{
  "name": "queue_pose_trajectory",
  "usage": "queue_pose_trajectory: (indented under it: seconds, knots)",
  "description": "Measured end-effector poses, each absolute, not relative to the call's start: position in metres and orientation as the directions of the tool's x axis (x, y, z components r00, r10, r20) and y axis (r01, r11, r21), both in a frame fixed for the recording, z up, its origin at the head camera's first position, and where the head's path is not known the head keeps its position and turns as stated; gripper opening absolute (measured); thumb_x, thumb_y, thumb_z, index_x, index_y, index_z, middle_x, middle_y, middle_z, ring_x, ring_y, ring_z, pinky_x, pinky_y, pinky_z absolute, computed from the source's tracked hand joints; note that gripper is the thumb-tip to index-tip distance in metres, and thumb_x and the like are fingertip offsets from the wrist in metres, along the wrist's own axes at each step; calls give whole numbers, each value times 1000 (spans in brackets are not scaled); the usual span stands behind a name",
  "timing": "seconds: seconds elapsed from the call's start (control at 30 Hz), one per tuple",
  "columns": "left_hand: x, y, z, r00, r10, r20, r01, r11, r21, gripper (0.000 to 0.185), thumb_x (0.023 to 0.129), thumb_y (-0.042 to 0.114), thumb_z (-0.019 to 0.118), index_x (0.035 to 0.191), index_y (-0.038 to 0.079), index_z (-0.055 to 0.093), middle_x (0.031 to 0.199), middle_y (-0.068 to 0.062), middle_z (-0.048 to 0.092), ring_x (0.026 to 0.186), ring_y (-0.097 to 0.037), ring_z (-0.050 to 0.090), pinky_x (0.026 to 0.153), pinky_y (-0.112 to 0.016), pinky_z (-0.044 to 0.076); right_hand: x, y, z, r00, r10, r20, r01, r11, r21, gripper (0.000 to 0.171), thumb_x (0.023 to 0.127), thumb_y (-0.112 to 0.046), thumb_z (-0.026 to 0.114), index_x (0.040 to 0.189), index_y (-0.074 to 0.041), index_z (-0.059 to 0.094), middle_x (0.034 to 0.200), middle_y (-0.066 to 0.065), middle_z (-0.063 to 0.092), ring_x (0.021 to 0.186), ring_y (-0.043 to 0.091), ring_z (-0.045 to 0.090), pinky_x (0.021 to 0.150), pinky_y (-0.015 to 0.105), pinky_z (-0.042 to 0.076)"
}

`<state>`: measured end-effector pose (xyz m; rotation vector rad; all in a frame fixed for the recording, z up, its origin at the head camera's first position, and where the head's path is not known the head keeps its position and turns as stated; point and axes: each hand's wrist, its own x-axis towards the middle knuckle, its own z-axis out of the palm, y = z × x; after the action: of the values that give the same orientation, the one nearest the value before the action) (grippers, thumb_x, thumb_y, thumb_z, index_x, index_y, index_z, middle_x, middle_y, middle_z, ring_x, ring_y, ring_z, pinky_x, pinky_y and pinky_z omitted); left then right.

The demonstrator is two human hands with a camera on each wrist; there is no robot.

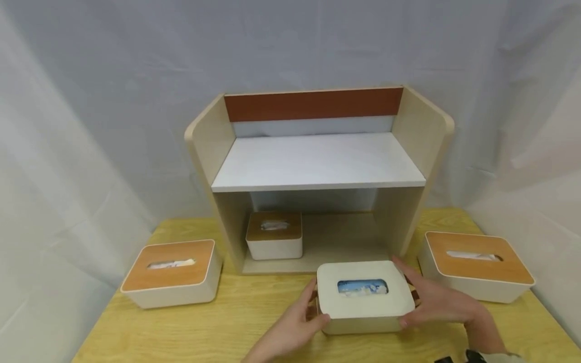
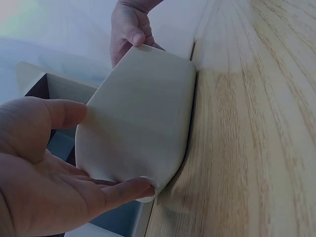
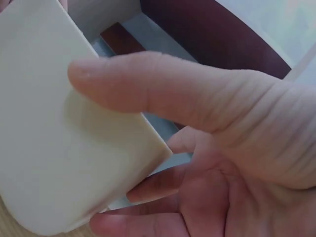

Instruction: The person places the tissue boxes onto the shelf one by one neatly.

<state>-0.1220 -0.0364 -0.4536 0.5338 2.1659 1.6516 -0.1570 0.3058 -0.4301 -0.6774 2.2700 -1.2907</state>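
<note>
The right hand grips the right end of the cream box. The thumb is positioned flat across the near face; the other fingers are bent at the right end. A wood-grain tabletop lies beneath the box. On the far side, beyond the box: one dark red-brown panel and one grey panel.

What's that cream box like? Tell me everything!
The cream box looks like smooth plastic with rounded corners. An opening in its upward face shows something blue and white inside. It lies roughly level, on or just above the table, in front of the shelf unit, its ends held between the left hand and right hand.
</note>
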Motion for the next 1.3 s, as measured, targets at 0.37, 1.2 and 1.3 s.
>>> queue_pose_trajectory:
  seconds: [0.37, 1.2, 1.3]
  knots:
    - [-128, -44, -457, -883, 466, 57, 165, 194, 967, 80, 98, 14, 60, 160, 6, 10, 159, -27, 22, 131, -41, 49, 100, -42, 49, -159, 285, -427, -867, -484, -117, -202, 557, -806, 129, 76, -32, 86, 158, -3, -10, 159, 35, -2, 133, 51, 37, 95, 43, 49]
    - [-136, -39, -457, -966, 251, 63, 121, 221, 968, 50, 95, 9, 62, 137, -9, 39, 122, -25, 53, 108, -38, 59, 88, -43, 54, -157, 264, -427, -927, -365, -84, -125, 511, -850, 94, 80, -23, 83, 149, 8, 27, 134, 30, 52, 105, 30, 63, 74, 28, 56]
    - [-133, -39, -455, -962, 265, 66, 118, 185, 976, 51, 96, 7, 59, 139, -10, 37, 131, -31, 51, 115, -42, 58, 92, -45, 54, -157, 263, -427, -929, -356, -98, -105, 508, -855, 93, 81, -22, 83, 149, 10, 28, 132, 31, 54, 100, 28, 65, 70, 29, 56]
